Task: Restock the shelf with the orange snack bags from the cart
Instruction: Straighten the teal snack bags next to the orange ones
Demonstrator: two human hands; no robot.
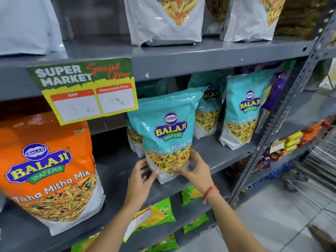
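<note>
Orange snack bag (49, 171) stands upright on the middle shelf (214, 157) at near left, long axis vertical, well left of both hands. Left hand (140, 177) is the nearer; its spread fingers press the lower left corner of a teal bag (167, 131). Right hand (195, 166) cups that bag's lower right side, fingers curled round it, so together they steady it. A special-offer sign (87, 90) hangs over the orange bag's top. Only wire bars of a cart (316, 160) show at right; its contents are out of frame.
</note>
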